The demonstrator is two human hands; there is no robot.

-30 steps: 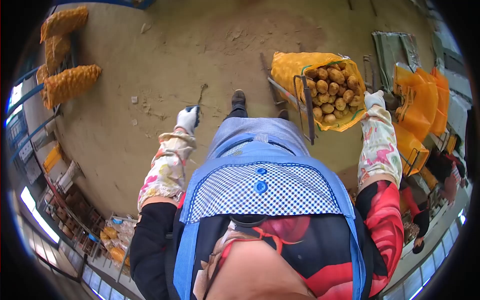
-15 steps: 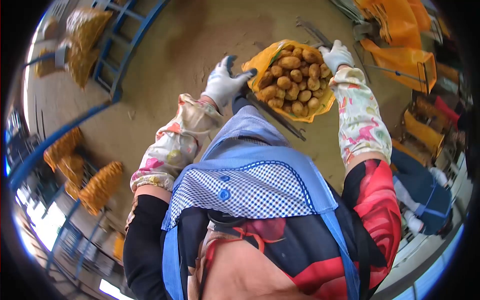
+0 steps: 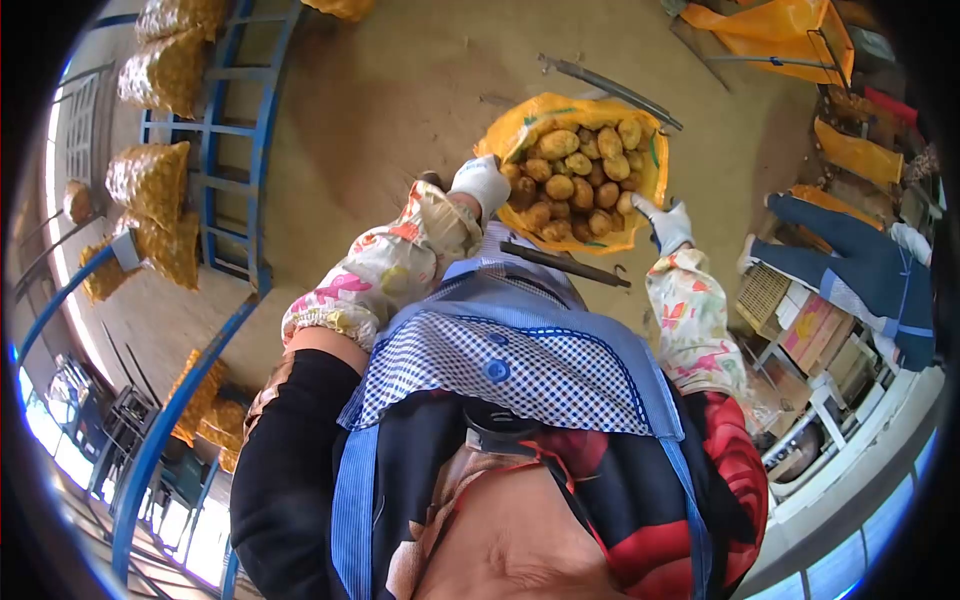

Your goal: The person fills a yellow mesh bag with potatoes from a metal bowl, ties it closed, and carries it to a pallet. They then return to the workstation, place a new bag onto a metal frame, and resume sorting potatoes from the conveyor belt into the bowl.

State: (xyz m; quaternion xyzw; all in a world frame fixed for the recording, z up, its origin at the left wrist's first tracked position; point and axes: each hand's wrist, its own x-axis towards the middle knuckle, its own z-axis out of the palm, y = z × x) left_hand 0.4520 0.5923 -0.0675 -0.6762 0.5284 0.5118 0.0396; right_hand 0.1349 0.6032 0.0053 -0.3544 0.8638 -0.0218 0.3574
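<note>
An orange mesh sack (image 3: 655, 165), its mouth wide open, is full of potatoes (image 3: 560, 187) in front of me. My left hand (image 3: 482, 185), in a white glove with dark fingertips, is closed at the sack's left edge; its fingers are partly hidden. On the other side, my right hand (image 3: 670, 225), gloved likewise, has its fingers apart, with one fingertip at the right rim. Dark metal bars flank the sack: one bar (image 3: 612, 90) beyond it and another bar (image 3: 565, 264) on my near side.
To the left stand blue metal frames (image 3: 262, 190) and filled mesh sacks (image 3: 150, 185). Orange sacking (image 3: 765, 35) hangs at the upper right. A person (image 3: 850, 255) in dark clothes works at the right, near a woven crate (image 3: 763, 298) and a cardboard box (image 3: 815, 335).
My left hand has gone from spread fingers to closed at the sack's left edge. My right hand has shifted from the far right corner down to the near right rim. The view has turned.
</note>
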